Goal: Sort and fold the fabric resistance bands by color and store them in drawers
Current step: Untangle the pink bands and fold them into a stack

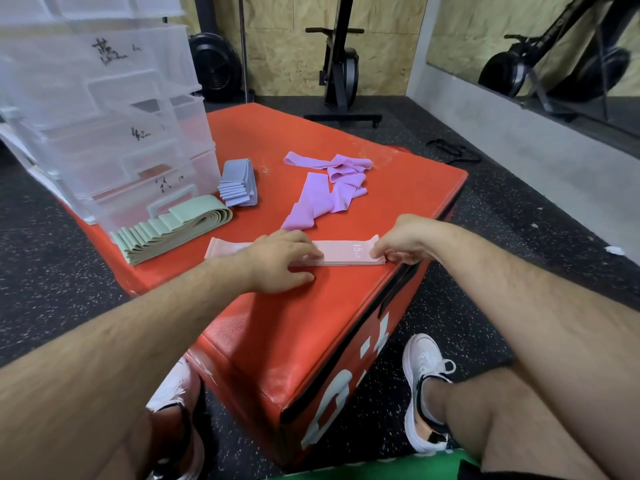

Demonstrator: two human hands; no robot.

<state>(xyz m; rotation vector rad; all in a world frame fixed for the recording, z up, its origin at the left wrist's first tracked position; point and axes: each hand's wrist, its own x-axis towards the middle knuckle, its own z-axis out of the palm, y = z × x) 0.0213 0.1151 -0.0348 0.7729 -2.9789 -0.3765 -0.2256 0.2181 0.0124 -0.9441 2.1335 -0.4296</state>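
pink bands (346, 255) lay stacked flat at the centre of the frame, near the front edge of the red box (311, 306). left hand (280, 261) pressed on them with straight, spread fingers; right hand (401, 239) pinched their right end with curled fingers. purple bands (322, 192) sprawled loose above centre. folded green bands (166, 233) and blue-grey bands (239, 183) sat left of centre, beside the clear drawers (104, 116) at upper left.

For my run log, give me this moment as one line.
step: folding pink bands | left hand: presses them flat | right hand: pinches their end | green stack, blue stack: folded | purple bands: loose
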